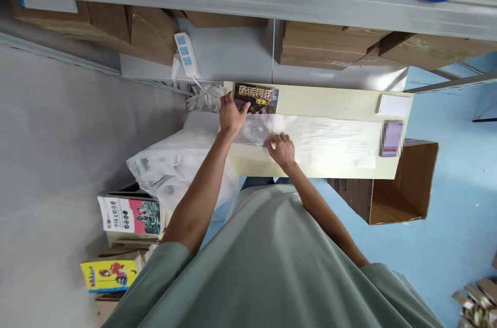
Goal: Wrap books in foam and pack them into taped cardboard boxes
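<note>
A book with a dark cover and yellow lettering [258,99] lies near the left end of the cream table. A long, translucent white plastic wrapping sheet [330,139] stretches rightward along the table and covers the lower part of the book. My left hand [233,115] grips the book's left edge, its thumb over the cover. Just below and to the right, my right hand [282,150] is closed, with the edge of the wrapping sheet pinched between its fingers. More white plastic [182,154] hangs in a loose heap off the table's left end.
A white card [394,105] and a purple, blurred-out object [392,139] lie at the table's right end. An open cardboard box [404,183] stands below that end. Behind are a power strip [187,55] and cardboard boxes [330,43]. Book stacks [130,215] stand at lower left.
</note>
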`<state>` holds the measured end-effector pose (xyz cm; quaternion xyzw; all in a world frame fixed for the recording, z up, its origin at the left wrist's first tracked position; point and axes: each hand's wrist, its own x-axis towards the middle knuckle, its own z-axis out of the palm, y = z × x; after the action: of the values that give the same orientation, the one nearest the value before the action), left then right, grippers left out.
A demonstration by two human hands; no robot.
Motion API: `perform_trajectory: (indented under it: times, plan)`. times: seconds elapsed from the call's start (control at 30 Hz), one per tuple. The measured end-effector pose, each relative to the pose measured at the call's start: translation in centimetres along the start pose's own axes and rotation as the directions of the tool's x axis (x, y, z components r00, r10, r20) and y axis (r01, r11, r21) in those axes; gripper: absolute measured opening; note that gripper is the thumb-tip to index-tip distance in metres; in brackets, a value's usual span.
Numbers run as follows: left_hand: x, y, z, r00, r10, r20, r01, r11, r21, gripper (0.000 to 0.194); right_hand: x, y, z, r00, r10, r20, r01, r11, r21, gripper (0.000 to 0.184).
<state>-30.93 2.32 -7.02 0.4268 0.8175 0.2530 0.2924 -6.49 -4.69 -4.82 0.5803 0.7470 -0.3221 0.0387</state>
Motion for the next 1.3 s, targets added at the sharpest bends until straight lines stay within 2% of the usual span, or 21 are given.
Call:
perform_trajectory:
  times: [0.07,0.13,0.23,0.3,0.37,0.43,0.5,0.57,0.67,0.73,0.8,0.83,0.9,0.97,1.0,1.07,1.13,1.23,1.3]
  plan:
    - [1.1,0.2,0.8,0.995,-0.093,-0.035,0.092,0.995,-0.031,0.079,-0.1,0.2,0.0,1.0,-0.003,0.014,0.003,1.0,-0.012,0.028]
    - [2.1,0.3,1.1,0.981,-0.191,-0.035,0.187,0.978,-0.087,0.075,-0.2,0.7,-0.1,0.999,-0.032,0.008,0.032,0.999,-0.001,0.027]
    - [3.5,0.1,0.4,0.944,-0.303,0.128,0.32,0.935,-0.154,0.046,-0.3,1.3,-0.2,0.997,-0.076,-0.007,0.077,0.997,0.022,0.028]
    - [4.1,0.1,-0.6,0.932,-0.302,0.202,0.339,0.922,-0.187,0.032,0.0,1.5,-0.1,0.996,-0.086,-0.001,0.086,0.996,0.035,0.029]
    - [4.2,0.5,-1.6,0.96,-0.236,0.15,0.268,0.93,-0.253,0.027,0.3,1.7,-0.1,0.996,-0.086,0.018,0.085,0.995,0.046,0.03]
    - [3.7,1.6,-2.9,0.991,-0.132,0.03,0.134,0.942,-0.309,0.029,0.7,1.8,0.0,0.995,-0.092,0.036,0.09,0.994,0.058,0.032]
    - [2.6,3.5,-4.5,0.996,-0.018,-0.083,-0.007,0.954,-0.301,0.032,0.9,1.9,0.1,0.995,-0.098,0.034,0.096,0.992,0.08,0.035]
    - [1.0,6.2,-6.5,0.981,0.098,-0.165,-0.135,0.963,-0.234,0.031,1.1,2.0,0.4,0.996,-0.092,0.009,0.091,0.989,0.117,0.036]
    - [-2.5,11.0,-9.1,0.926,0.286,-0.248,-0.313,0.947,-0.079,0.029,1.6,2.3,0.7,0.997,-0.076,-0.004,0.075,0.972,0.223,0.038]
    - [-5.2,13.9,-10.1,0.884,0.398,-0.244,-0.41,0.912,0.003,0.027,2.0,3.0,0.4,0.996,-0.071,0.061,0.044,0.93,0.365,0.043]
    - [-7.8,16.4,-10.1,0.876,0.427,-0.223,-0.432,0.902,0.029,0.029,2.1,4.5,-0.8,0.988,-0.077,0.136,-0.008,0.843,0.538,0.06]
    - [-9.0,17.4,-9.8,0.885,0.414,-0.215,-0.42,0.907,0.021,0.031,1.9,5.5,-1.8,0.986,-0.086,0.141,-0.019,0.79,0.613,0.073]
    - [-11.2,19.1,-8.3,0.912,0.36,-0.197,-0.375,0.926,-0.041,0.037,1.1,8.4,-4.7,0.994,-0.097,0.057,0.028,0.703,0.711,0.099]
    - [-13.0,20.5,-5.9,0.943,0.299,-0.144,-0.321,0.932,-0.166,0.043,-0.5,12.2,-8.5,0.99,-0.114,-0.087,0.14,0.659,0.739,0.113]
    - [-13.9,21.1,-4.4,0.958,0.267,-0.102,-0.284,0.926,-0.248,0.046,-1.6,14.2,-10.4,0.984,-0.117,-0.137,0.18,0.648,0.74,0.114]
    - [-15.6,22.1,-0.9,0.979,0.206,0.0,-0.187,0.886,-0.424,0.05,-4.4,18.1,-14.0,0.984,-0.113,-0.138,0.178,0.6,0.78,0.105]
    - [-17.3,22.7,3.1,0.984,0.148,0.102,-0.065,0.822,-0.566,0.051,-7.3,21.7,-16.3,0.994,-0.086,-0.07,0.105,0.526,0.844,0.086]
    - [-19.7,22.7,9.0,0.97,0.04,0.239,0.132,0.739,-0.661,0.052,-11.0,25.8,-17.4,1.0,-0.025,0.01,0.002,0.425,0.905,0.063]
    - [-20.8,22.2,12.3,0.953,-0.046,0.299,0.241,0.713,-0.658,0.055,-12.3,27.8,-16.9,0.999,0.022,0.036,-0.042,0.393,0.919,0.062]
